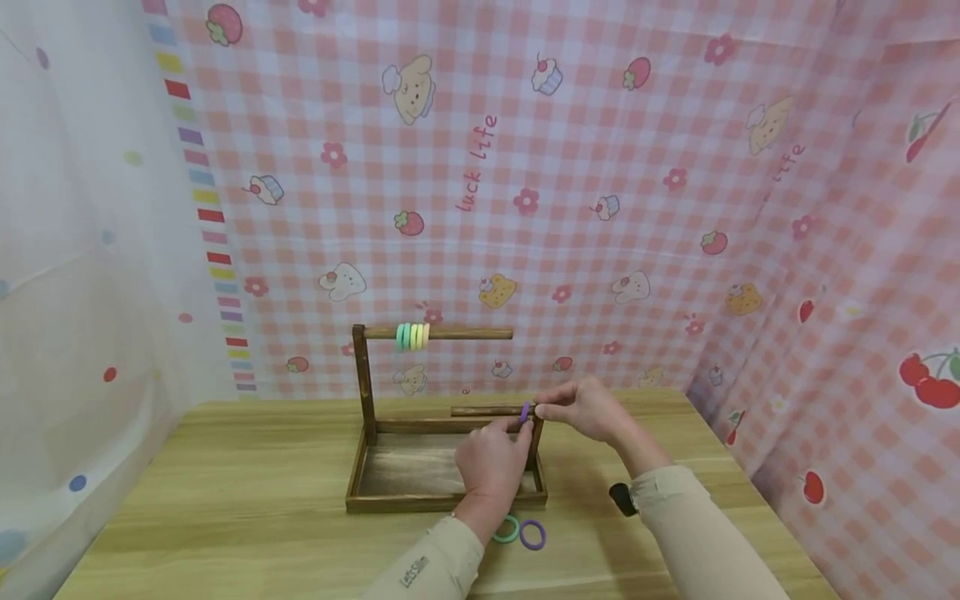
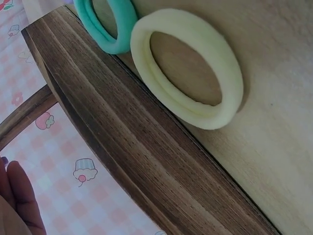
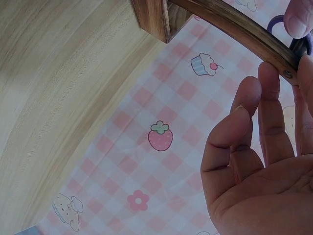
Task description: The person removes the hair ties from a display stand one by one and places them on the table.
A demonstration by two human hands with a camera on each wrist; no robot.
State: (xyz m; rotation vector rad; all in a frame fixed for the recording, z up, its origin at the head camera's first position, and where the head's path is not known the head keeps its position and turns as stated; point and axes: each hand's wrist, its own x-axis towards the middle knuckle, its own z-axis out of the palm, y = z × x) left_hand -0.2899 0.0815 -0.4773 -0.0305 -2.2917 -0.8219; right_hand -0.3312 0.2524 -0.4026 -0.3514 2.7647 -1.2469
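Observation:
A purple hair tie hangs around the lower bar of a wooden stand, close to its right post. My left hand pinches this tie from below between thumb and fingers. At the top of the right post, my right hand grips the corner with thumb and forefinger, while its other fingers curve beside the wood. Green and yellowish hair ties hang together on the upper bar. The left wrist view catches only part of the left hand at its edge.
On the table in front of the stand's tray lie a green hair tie and another purple hair tie. A cream hair tie shows near the tray's edge. Patterned curtains stand behind and at the sides.

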